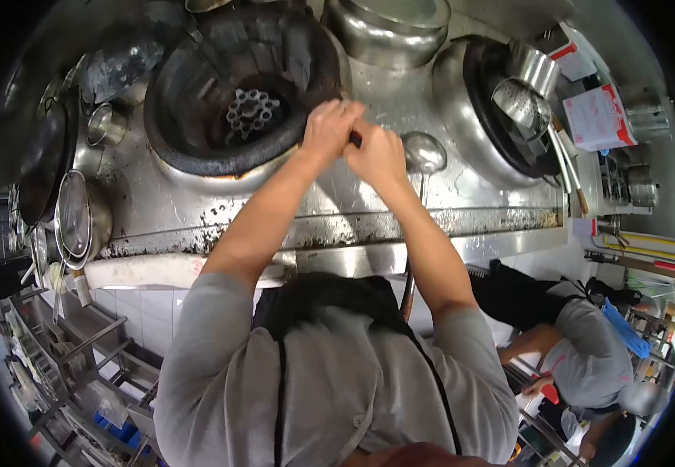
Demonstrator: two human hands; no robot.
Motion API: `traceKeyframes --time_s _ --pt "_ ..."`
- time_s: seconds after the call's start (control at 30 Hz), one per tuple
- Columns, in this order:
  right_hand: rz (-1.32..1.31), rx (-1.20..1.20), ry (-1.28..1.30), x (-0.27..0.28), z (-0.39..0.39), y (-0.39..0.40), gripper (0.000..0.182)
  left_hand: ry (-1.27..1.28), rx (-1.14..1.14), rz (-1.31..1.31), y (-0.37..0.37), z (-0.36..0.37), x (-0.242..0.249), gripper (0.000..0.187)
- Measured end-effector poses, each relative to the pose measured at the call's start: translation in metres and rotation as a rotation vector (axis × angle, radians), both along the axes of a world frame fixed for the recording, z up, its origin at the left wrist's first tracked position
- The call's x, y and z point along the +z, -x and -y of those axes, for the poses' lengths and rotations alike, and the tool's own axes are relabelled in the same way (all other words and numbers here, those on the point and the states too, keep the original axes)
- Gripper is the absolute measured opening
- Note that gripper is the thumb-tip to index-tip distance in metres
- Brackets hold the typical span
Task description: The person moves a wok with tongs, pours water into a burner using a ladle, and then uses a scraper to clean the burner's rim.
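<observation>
My left hand is closed at the right rim of the wok burner, its fingers curled. Against it, my right hand is closed too, with a small dark piece showing between the two hands. What either hand grips is mostly hidden. Beside my right hand lies a ladle, its bowl on the steel counter and its handle running toward my body. Inside the burner's blackened ring, a metal burner head is visible, with no wok over it.
A large steel pot stands behind. On the right, a second round burner holds a perforated ladle and a steel container. Strainers and a small steel cup are at left. A co-worker bends at lower right.
</observation>
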State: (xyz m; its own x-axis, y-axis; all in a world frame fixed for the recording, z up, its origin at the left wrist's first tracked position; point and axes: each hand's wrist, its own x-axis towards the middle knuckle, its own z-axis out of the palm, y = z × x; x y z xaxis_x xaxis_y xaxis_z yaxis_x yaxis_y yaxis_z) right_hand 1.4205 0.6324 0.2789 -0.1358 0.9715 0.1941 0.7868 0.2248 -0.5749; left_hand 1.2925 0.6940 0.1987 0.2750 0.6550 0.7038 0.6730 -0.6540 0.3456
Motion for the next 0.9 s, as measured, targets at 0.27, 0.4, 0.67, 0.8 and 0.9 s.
traceKeyframes --time_s 0.27,0.4,0.67,0.8,0.9 --pt "-0.048 -0.031 0.026 -0.003 -0.004 -0.004 0.025 -0.020 -0.023 -0.051 -0.002 -0.005 0.006 0.030" --pt "-0.074 -0.073 0.043 -0.003 -0.014 -0.007 0.025 0.039 -0.051 -0.065 -0.006 -0.019 0.010 0.031" --pt "-0.003 -0.011 -0.045 0.000 -0.028 -0.011 0.023 -0.018 -0.024 -0.010 -0.010 -0.031 0.013 0.029" --pt "0.091 0.010 0.034 0.012 -0.020 -0.001 0.023 -0.044 -0.006 0.091 -0.006 -0.014 0.012 0.022" --pt "0.134 0.009 0.032 0.002 -0.017 0.002 0.025 0.000 0.024 0.093 -0.001 -0.020 0.005 0.023"
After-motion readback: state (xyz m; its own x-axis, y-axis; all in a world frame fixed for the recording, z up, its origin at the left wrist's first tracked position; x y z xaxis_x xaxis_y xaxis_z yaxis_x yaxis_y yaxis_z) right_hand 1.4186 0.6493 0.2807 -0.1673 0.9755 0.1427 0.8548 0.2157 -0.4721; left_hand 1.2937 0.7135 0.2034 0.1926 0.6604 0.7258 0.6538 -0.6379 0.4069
